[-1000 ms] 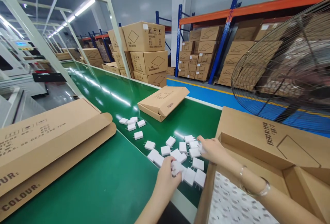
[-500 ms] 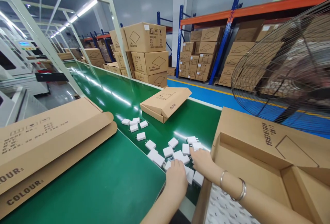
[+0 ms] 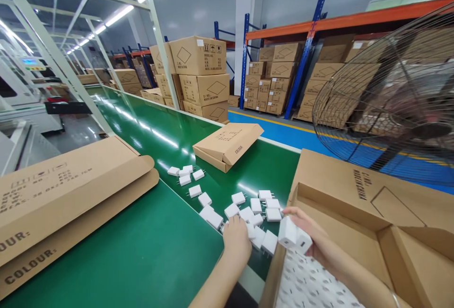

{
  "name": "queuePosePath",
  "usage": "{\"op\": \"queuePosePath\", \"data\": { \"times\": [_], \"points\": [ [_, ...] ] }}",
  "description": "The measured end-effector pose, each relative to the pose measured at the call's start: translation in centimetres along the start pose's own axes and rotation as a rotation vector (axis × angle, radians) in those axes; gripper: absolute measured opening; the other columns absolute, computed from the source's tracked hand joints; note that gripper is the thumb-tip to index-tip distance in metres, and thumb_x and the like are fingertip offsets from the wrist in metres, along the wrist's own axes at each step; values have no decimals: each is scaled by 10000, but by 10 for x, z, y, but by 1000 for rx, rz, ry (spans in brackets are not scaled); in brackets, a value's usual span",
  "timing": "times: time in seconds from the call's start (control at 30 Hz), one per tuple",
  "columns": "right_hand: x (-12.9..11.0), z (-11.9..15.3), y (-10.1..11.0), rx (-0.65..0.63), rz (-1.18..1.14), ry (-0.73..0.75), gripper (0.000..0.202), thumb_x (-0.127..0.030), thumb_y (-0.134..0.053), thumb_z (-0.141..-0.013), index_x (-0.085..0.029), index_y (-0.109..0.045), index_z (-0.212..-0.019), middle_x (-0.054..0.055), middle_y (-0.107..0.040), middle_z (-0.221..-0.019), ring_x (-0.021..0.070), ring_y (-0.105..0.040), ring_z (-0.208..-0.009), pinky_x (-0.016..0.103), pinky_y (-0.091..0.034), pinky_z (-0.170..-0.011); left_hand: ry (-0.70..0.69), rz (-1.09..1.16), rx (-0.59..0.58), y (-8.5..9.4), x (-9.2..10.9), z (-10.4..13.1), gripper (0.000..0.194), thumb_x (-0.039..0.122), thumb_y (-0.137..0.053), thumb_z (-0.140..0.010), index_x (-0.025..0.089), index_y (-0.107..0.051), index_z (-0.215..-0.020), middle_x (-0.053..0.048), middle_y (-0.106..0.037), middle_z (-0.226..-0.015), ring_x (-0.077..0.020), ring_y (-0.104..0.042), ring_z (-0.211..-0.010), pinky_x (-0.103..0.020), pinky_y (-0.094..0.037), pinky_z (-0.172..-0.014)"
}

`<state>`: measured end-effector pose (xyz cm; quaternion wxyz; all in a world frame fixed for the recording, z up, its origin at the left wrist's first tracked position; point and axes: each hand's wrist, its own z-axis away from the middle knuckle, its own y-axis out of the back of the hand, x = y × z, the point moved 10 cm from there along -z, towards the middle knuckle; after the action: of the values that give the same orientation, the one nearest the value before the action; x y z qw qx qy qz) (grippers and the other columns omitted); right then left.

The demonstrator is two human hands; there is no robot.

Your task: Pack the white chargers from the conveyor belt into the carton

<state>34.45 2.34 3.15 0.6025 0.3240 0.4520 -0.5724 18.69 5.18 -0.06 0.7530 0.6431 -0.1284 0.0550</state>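
My right hand [image 3: 312, 232] is closed around two white USB wall chargers [image 3: 288, 232], held just above the near right edge of the green belt, their port ends facing me. My left hand [image 3: 237, 239] rests on the belt among loose chargers, fingers curled down onto a charger [image 3: 250, 231]; its fingertips are partly hidden. Several more white chargers [image 3: 273, 214] with metal prongs lie scattered between the hands and farther left. Below my right hand, a white surface [image 3: 308, 279] with small dark marks fills an open carton.
An open, unfilled-looking carton [image 3: 340, 213] stands at the right. A flattish closed carton [image 3: 229, 142] sits on the green belt [image 3: 156, 133]. More cardboard [image 3: 71, 180] lies at the left. A large fan [image 3: 390, 109] stands at right, before shelving with stacked boxes [image 3: 202, 76].
My right hand has picked up two chargers from the belt and drawn back toward me, turning them. My left hand has shifted slightly left, staying at the pile.
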Motion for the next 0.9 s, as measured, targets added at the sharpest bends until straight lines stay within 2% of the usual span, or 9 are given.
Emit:
{"op": "queuePosePath", "data": {
  "times": [0.07, 0.13, 0.27, 0.37, 0.47, 0.6, 0.73, 0.8, 0.9],
  "points": [
    [15, 13, -2, -11, -302, -70, 369, -465, -623, -728, -281, -499, -1023, -81, -471, -598, 48, -412, -473, 139, -309, -413, -45, 139, 65, 16, -1, 7, 345, -29, -463, -626, 127, -561, -917, -101, -581, -976, -252, -496, -974, -371, -393, -829],
    [26, 22, -7, -36, -518, -92, 366, -390, -667, -716, -267, -529, -1032, -87, -488, -580, 29, -417, -454, 121, -311, -410, -163, 411, 96, 34, 7, 19, 366, -21, -472, -637, 170, -546, -940, -52, -585, -975, -211, -499, -963, -333, -396, -835],
    [48, 37, -27, -110, -698, -193, 246, -334, -626, -772, -208, -595, -981, -77, -512, -499, 22, -406, -375, 125, -324, -389, -379, 1072, -104, 52, 36, 47, 377, 113, -636, -631, 198, -534, -984, -43, -577, -1028, -185, -552, -922, -283, -439, -793],
    [69, 47, -39, -56, -765, -336, 165, -337, -637, -760, -193, -621, -838, -58, -553, -484, 27, -446, -364, 115, -319, -377, -449, 1296, -191, 59, 52, 61, 360, 172, -694, -616, 189, -566, -953, -78, -550, -1096, -222, -535, -1019, -304, -430, -846],
    [79, 54, -49, -45, -751, -414, 231, -393, -636, -745, -164, -613, -730, -32, -563, -448, 27, -428, -314, 108, -263, -333, -448, 1342, -247, 55, 59, 66, 346, 181, -725, -596, 187, -594, -916, -95, -541, -1124, -240, -540, -1029, -336, -418, -870],
    [76, 58, -56, -93, -678, -404, 367, -478, -589, -762, -124, -614, -669, -20, -520, -392, 24, -382, -287, 122, -238, -320, -470, 1349, -303, 46, 60, 68, 378, 180, -746, -575, 191, -601, -923, -103, -549, -1128, -250, -542, -1031, -373, -403, -894],
    [74, 60, -49, -65, -645, -403, 322, -478, -631, -728, -156, -620, -723, -29, -560, -484, 19, -388, -338, 125, -255, -344, -509, 1326, -301, 45, 59, 70, 400, 171, -749, -565, 187, -600, -935, -103, -556, -1138, -254, -529, -1050, -382, -391, -910],
    [66, 55, -33, -39, -530, -336, 326, -500, -612, -730, -186, -618, -818, -23, -592, -571, 45, -449, -407, 142, -302, -381, -484, 1265, -323, 46, 61, 66, 413, 190, -748, -567, 178, -598, -951, -89, -589, -1082, -238, -551, -997, -356, -416, -872],
    [28, 36, 23, 67, -121, -18, 409, -581, -517, -749, -223, -576, -938, 3, -622, -717, 129, -548, -585, 215, -411, -500, -438, 1072, -342, 52, 74, 47, 456, 225, -738, -581, 176, -573, -1002, -58, -611, -1021, -204, -566, -919, -296, -443, -783]
  ]
}}
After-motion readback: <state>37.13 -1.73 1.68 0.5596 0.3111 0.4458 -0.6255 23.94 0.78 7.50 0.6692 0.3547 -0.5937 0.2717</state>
